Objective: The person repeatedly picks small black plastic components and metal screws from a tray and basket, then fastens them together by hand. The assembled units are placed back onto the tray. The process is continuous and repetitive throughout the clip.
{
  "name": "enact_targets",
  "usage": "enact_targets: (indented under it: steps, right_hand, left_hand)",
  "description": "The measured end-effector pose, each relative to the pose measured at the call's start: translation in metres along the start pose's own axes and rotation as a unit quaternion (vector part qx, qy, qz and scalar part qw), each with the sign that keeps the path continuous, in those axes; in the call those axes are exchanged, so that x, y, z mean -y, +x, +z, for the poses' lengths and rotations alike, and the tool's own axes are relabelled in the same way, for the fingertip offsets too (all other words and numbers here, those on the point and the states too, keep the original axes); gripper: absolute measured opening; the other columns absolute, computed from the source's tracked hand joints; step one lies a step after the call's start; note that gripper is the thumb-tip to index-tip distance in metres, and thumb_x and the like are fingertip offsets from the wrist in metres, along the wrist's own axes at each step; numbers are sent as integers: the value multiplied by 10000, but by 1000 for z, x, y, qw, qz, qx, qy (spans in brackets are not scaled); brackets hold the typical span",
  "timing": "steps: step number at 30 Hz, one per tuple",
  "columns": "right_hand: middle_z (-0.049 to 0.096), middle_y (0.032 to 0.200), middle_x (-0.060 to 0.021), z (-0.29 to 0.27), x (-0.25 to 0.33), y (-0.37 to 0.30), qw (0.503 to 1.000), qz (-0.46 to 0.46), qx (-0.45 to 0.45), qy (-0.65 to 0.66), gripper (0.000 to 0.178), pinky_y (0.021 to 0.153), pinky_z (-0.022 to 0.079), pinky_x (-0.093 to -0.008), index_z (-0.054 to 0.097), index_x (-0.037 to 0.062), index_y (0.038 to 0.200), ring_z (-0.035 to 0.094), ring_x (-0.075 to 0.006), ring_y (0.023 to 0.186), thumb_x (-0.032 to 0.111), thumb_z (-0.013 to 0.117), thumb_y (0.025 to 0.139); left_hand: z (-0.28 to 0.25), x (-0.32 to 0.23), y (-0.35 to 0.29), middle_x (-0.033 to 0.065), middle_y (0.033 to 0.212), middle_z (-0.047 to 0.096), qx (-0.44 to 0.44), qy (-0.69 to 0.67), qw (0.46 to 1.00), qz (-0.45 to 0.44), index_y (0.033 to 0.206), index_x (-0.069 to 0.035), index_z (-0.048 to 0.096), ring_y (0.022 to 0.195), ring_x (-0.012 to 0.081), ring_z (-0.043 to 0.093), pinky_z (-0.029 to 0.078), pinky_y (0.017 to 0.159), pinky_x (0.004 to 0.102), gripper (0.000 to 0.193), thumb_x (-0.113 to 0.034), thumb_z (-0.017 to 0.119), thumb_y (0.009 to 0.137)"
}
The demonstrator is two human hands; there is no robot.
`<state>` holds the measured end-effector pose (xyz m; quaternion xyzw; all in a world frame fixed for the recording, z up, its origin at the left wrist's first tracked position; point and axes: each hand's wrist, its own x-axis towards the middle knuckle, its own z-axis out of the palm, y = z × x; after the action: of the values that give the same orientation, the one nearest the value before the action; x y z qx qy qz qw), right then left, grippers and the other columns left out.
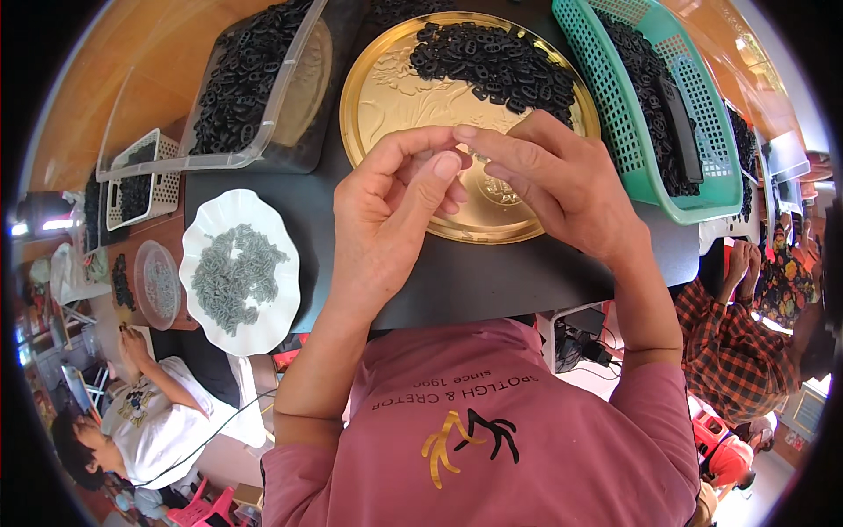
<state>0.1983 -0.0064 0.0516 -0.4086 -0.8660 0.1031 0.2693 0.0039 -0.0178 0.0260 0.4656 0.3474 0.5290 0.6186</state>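
My left hand (379,220) and my right hand (575,189) meet over the near part of a round gold tray (382,101) with a raised pattern. The left fingers curl in, thumb against fingers. My right hand pinches close to the left fingertips, index finger reaching across to them. Whatever lies between the fingers is hidden or too small to name. A heap of small black oval parts with holes (492,61) covers the far side of the tray. To the left, a white scalloped plate (200,230) holds a pile of small grey screw-like pieces (233,277).
A clear plastic box (206,162) of black parts stands at the far left, a green perforated basket (645,145) of them at the right. A black bar (678,132) lies in the basket. Other people sit at left and right, near a white basket (158,198).
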Motion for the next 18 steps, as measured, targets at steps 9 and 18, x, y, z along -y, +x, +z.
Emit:
enact_targets:
  steps: [9,18]
  right_hand:
    - [570,855,-29,8,-7,4,995,-69,-32,-66,641,493,479,-288,602,295,1250,546,-171,600,-34,633,702]
    - [593,967,-43,9,-14,1,991,-80,-5,-107,600,622,534,-319,582,368,1249,639,-216,737,129,642,702]
  left_hand:
    - [-8,3,1,60,910,659,3,-16,1000,24,1101,30,600,768,85,615,513,693,211,245,-9,650,865]
    - [-11,3,3,53,951,647,19,24,997,68,1027,18,612,853,76,587,483,744,204,178,-3,662,858]
